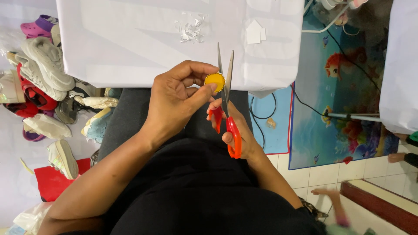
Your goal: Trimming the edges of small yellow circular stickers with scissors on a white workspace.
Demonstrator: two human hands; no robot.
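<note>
Right hand: fingers through orange-handled scissors, blades parted around yellow bottle cap. Left hand: pinching cap just off the white tabletop's near edge. Step judged: trimming the cap's rim; next calls for steady closing.

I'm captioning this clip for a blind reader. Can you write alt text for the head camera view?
Seen from above, a person's left hand pinches a yellow bottle cap against the open blades of orange-handled scissors held in the right hand. Ahead is a white table with paper scraps; shoes are piled on the floor to the left.
</note>
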